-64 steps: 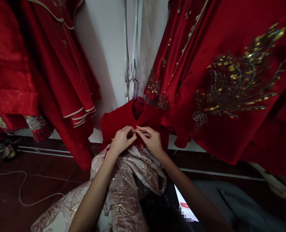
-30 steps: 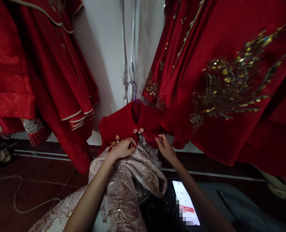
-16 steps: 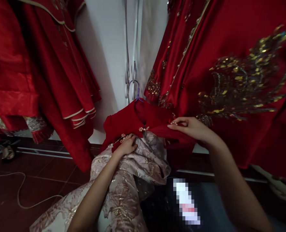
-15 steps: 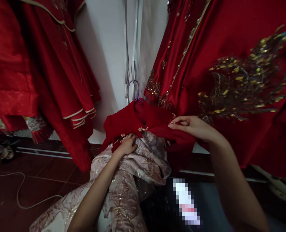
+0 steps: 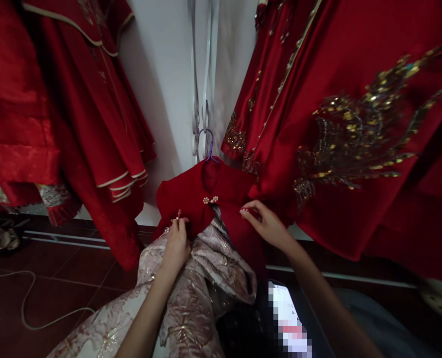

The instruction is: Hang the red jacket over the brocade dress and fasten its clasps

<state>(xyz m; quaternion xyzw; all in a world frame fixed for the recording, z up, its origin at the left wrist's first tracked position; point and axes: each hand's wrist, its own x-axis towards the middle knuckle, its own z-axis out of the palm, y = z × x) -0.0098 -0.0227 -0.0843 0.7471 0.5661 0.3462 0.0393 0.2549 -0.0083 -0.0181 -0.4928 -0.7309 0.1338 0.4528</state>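
both hands [image 5: 176,243] [image 5: 267,223] pinch red jacket [image 5: 191,199] — on hanger [image 5: 207,146]

A small red velvet top [image 5: 191,196] hangs on a purple hanger [image 5: 207,144], collar shut by a pearl clasp [image 5: 210,200]. Its front flaps part below over pale pink brocade skirt fabric [image 5: 191,293], which spills downward, crumpled.
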